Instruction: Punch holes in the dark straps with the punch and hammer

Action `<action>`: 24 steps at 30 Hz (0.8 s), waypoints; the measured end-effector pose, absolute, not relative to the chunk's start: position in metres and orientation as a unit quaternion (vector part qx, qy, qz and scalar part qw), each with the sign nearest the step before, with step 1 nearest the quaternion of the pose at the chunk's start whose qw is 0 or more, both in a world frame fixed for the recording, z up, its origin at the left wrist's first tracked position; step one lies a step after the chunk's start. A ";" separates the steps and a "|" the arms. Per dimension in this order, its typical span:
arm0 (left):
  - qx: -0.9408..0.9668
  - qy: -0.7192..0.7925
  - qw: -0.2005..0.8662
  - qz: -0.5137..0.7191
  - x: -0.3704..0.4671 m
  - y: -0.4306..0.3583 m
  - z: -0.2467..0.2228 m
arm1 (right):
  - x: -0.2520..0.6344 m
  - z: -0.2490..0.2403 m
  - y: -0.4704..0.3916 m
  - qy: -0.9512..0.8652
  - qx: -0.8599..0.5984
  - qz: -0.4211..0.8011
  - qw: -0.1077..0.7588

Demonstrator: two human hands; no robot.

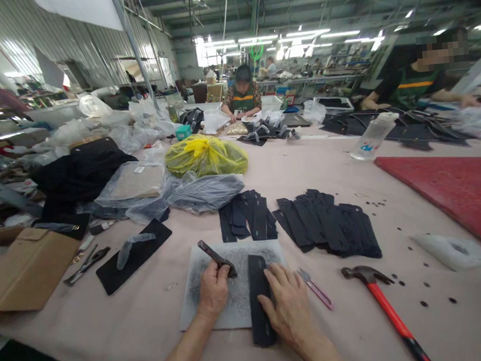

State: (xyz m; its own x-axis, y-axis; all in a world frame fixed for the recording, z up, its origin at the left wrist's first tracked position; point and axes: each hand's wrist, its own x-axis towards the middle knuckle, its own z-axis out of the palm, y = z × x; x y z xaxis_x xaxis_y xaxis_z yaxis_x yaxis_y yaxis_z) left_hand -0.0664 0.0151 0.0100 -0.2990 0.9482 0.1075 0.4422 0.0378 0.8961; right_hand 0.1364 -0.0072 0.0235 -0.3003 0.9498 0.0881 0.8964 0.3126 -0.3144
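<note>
My left hand is closed around a dark rod-shaped hand tool, which slants over a white board speckled with dark marks. Its thick lower end is near the board; I cannot make out the exact kind of tool. A dark flat strip lies lengthwise across the board's right part and sticks out past its near edge. Along the strip's right side rests my right hand, fingers spread and thumb on the strip. Small pink-handled thread snips lie just right of that hand.
Dark strips are piled behind the board and to its right. A claw hammer lies right, near scattered dark discs. A red board, bottle, yellow bag and cardboard box surround the area. Two people sit across the table.
</note>
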 end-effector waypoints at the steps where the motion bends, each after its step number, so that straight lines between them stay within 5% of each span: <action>1: 0.522 0.662 0.282 0.457 -0.066 0.015 0.012 | 0.137 0.020 -0.008 -0.812 -0.562 0.097 0.127; 10: 0.589 0.558 0.354 0.465 -0.041 0.032 0.026 | 0.121 0.000 -0.023 -0.813 -0.561 0.104 0.115; 24: 0.609 0.548 0.384 0.426 -0.027 0.047 0.013 | 0.175 0.023 -0.007 -0.828 -0.461 0.303 0.104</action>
State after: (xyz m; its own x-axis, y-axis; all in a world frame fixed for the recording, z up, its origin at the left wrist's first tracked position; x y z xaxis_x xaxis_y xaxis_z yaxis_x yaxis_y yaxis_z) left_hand -0.0271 0.0473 0.0130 0.0358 0.9946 0.0972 0.3399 -0.1036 0.9347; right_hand 0.1749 -0.0070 0.0228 -0.5542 0.8254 -0.1080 0.6996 0.3915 -0.5977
